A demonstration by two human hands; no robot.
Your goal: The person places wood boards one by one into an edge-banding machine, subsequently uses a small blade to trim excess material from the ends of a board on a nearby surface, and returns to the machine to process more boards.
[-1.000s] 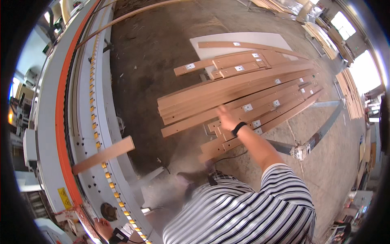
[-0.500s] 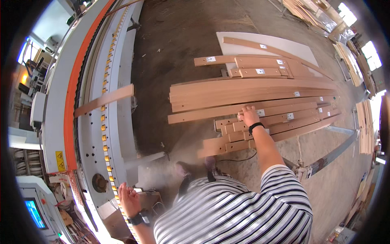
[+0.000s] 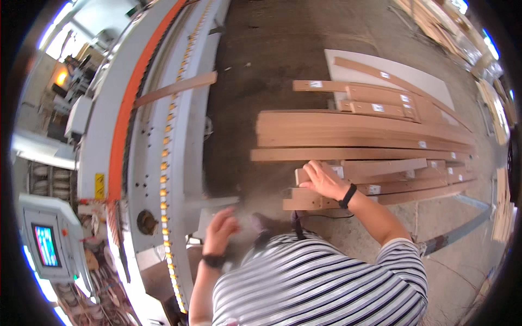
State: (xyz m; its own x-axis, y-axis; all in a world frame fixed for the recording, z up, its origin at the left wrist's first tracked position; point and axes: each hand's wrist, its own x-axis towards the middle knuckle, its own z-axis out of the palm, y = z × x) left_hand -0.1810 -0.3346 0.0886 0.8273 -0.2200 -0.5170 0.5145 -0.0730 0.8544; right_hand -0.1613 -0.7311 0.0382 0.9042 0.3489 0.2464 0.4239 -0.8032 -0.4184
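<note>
Brown wood-toned boards lie in stacks to the right, several with white labels. My right hand [image 3: 323,180] is closed over the left end of a board [image 3: 389,167] on the nearer stack [image 3: 304,202], its thumb and fingers around that end. That board lies at a slight angle to those under it. My left hand [image 3: 222,231], somewhat blurred, hangs in the air between the machine and the stack, fingers loosely bent and holding nothing. One lone strip of board [image 3: 176,89] lies across the roller edge of the long machine [image 3: 193,119] on the left.
A row of yellow rollers [image 3: 165,163] runs along the machine. A control panel with a lit screen [image 3: 46,245] stands at lower left. Behind the stacks lies a white sheet [image 3: 375,68]. A grey metal bar [image 3: 457,231] extends near the stack's right, low over the concrete floor.
My right hand has closed around a board end, and that board has shifted at an angle. My left hand has moved off the machine's edge, rightward and up. The view has swung left.
</note>
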